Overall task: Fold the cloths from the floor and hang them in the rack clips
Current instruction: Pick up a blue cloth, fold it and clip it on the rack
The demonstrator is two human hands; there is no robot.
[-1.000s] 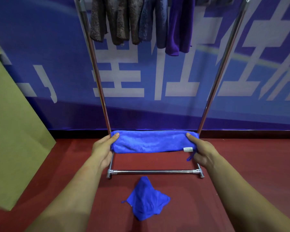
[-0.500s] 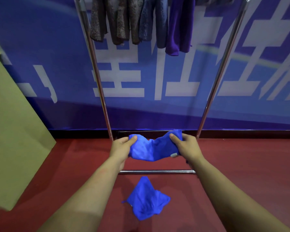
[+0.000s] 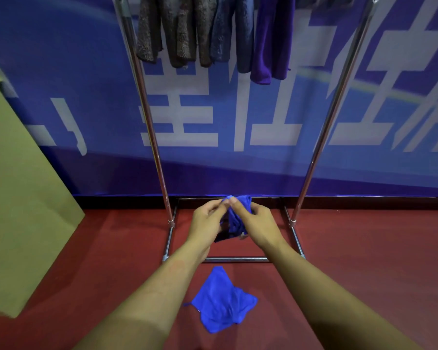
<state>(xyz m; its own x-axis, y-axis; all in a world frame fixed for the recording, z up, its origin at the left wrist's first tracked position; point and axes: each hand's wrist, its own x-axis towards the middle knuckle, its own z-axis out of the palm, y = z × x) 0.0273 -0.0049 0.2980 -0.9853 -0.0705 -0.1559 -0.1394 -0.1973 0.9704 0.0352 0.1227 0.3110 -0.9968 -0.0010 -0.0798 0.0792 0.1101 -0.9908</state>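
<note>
Nearest, 1 crumpled blue cloth (image 3: 221, 300) lies unfolded on the floor (image 3: 364, 261). Beyond it, the left hand (image 3: 208, 223) and right hand (image 3: 257, 223) pinch the folded blue cloth (image 3: 238, 213) together; 1.0 s ago they held it stretched wide. Farthest, several cloths (image 3: 213, 31) hang on the rack (image 3: 149, 122).

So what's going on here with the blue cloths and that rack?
A person is folding a blue cloth in mid-air, with the left hand and right hand pinching it together at its top. A second blue cloth lies crumpled on the red floor. Several cloths already hang from the rack.
</note>
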